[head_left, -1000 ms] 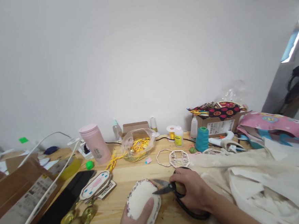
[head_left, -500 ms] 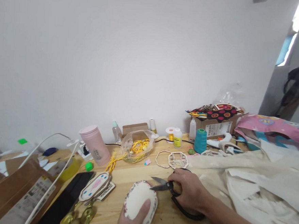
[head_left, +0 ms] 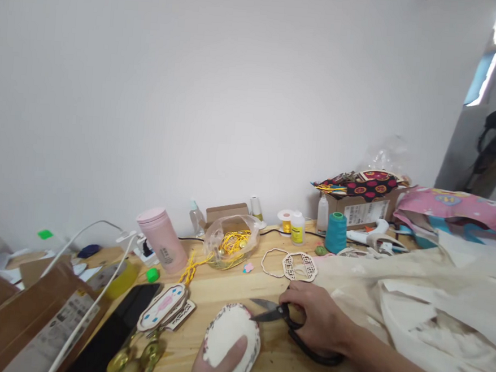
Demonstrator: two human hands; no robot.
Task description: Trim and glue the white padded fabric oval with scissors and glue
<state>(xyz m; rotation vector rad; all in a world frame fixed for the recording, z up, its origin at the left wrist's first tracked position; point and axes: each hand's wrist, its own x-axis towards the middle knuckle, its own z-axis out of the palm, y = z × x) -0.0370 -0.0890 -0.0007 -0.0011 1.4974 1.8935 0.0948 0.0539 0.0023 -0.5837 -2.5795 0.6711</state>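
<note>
My left hand [head_left: 219, 368] grips a white oval fabric-covered piece [head_left: 229, 331] with a patterned, notched-looking edge, its thumb lying on the white face. In my right hand [head_left: 313, 315] is a pair of black-handled scissors [head_left: 284, 314], fingers wrapped round the handles. The blades point left and their tips meet the piece's upper right edge. Beyond the scissors lie a cut-out wooden lattice panel [head_left: 305, 267] and a thin wavy wooden frame [head_left: 273, 262].
To the left are a black phone-like slab [head_left: 114, 335], decorated tags [head_left: 163, 307], brass bells [head_left: 134, 362] and a pink tumbler [head_left: 163, 242]. A bag of yellow cord [head_left: 232, 242], a glue bottle [head_left: 297, 228] and a teal thread cone [head_left: 336, 233] stand behind. Cream cloth [head_left: 435, 301] covers the right.
The scissor blades have gone from parted to nearly closed at the edge of the piece. The whole view has shifted slightly, with things appearing a little further right.
</note>
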